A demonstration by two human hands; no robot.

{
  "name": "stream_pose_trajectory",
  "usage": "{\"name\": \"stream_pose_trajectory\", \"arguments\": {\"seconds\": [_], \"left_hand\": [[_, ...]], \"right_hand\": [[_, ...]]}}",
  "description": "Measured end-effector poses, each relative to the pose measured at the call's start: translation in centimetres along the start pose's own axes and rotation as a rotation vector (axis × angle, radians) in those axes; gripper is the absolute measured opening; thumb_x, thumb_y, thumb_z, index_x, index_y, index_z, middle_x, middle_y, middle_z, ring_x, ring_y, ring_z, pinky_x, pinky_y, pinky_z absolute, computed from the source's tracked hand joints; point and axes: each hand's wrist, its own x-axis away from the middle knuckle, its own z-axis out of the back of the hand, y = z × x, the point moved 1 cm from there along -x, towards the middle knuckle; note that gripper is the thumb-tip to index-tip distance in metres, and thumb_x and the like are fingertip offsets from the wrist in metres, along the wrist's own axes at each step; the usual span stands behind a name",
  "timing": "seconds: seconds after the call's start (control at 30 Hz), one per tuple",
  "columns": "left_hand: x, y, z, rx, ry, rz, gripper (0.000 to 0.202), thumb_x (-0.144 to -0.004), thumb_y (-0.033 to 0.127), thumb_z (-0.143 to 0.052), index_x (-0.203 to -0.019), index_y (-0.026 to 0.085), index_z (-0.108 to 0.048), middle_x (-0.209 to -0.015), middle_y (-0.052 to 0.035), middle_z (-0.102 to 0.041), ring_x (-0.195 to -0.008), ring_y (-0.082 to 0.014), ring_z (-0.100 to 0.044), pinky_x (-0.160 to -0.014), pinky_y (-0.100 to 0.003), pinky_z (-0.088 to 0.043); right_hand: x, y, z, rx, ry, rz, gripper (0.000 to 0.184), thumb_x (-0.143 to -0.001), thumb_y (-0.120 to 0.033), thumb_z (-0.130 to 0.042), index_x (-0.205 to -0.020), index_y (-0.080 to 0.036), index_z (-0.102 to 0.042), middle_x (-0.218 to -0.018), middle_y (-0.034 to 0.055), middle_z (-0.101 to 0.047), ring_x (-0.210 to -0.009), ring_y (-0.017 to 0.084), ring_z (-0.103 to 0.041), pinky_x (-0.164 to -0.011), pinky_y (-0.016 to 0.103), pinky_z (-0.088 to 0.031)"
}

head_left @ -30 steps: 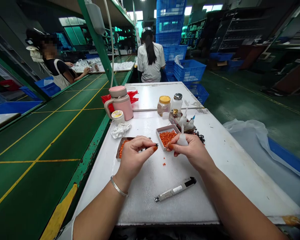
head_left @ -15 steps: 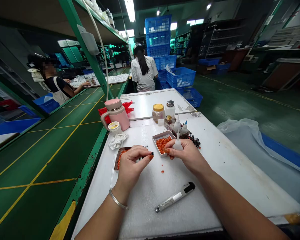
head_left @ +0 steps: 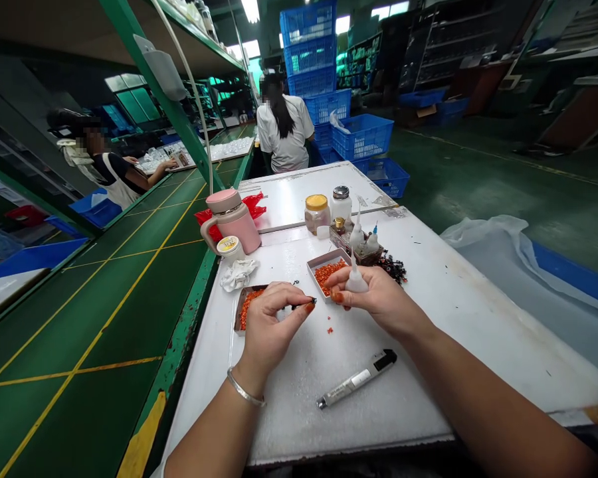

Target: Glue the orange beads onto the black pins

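My left hand (head_left: 272,318) is closed in a pinch on a small dark part (head_left: 305,305) held out toward the right. My right hand (head_left: 376,299) is closed around a small white squeeze bottle (head_left: 355,277) with its nozzle pointing up, fingertips close to the dark part. Just behind the hands sits a small open box of orange pieces (head_left: 327,269). A second shallow tray of orange pieces (head_left: 248,307) lies by my left hand. A few orange bits (head_left: 329,327) lie loose on the white table (head_left: 453,312).
A grey and black pen-like tool (head_left: 356,379) lies near the front edge. Behind stand a pink mug (head_left: 232,220), a crumpled white cloth (head_left: 238,273), jars (head_left: 317,211), small dropper bottles (head_left: 365,238) and dark parts (head_left: 393,267). Two people work further back, near stacked blue crates (head_left: 311,50).
The camera view has shifted and tilted slightly. Both hands keep their grips and stay close together over the table, with the left pinch now nearer the right fingertips.
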Motion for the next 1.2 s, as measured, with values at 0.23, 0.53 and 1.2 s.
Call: {"name": "stream_pose_trajectory", "arguments": {"seconds": [0.23, 0.53, 1.2], "left_hand": [[0.19, 0.3, -0.25, -0.112, -0.022, -0.096, 0.004, -0.08, 0.018, -0.074, -0.077, 0.021, -0.075, -0.077, -0.0048, -0.073, -0.08, -0.0194, -0.064, -0.079, -0.037, -0.05], [0.26, 0.8, -0.43, -0.236, 0.005, -0.207, 0.007, -0.08, 0.016, -0.073, -0.079, 0.022, -0.075, -0.076, -0.0037, -0.073, -0.079, -0.0195, -0.063, -0.075, -0.036, -0.05], [0.26, 0.57, -0.17, -0.472, 0.008, -0.369, 0.01, -0.08, 0.012, -0.07, -0.083, 0.021, -0.073, -0.077, -0.0025, -0.073, -0.08, -0.0194, -0.058, -0.075, -0.035, -0.048]], "right_hand": [[0.5, -0.25, -0.47, 0.006, -0.063, -0.045, 0.018, -0.071, -0.03, -0.078, -0.076, -0.016, -0.069, -0.064, -0.0013, -0.063, -0.06, 0.012, -0.056, -0.059, 0.025, -0.043], [0.49, -0.14, -0.58, 0.013, -0.086, -0.032, 0.019, -0.074, -0.034, -0.075, -0.076, -0.016, -0.069, -0.069, 0.0008, -0.065, -0.061, 0.012, -0.055, -0.058, 0.026, -0.043], [0.61, -0.25, -0.6, 0.084, -0.115, -0.057, 0.022, -0.075, -0.036, -0.075, -0.072, -0.016, -0.067, -0.067, 0.0013, -0.065, -0.06, 0.012, -0.055, -0.058, 0.027, -0.041]]}}
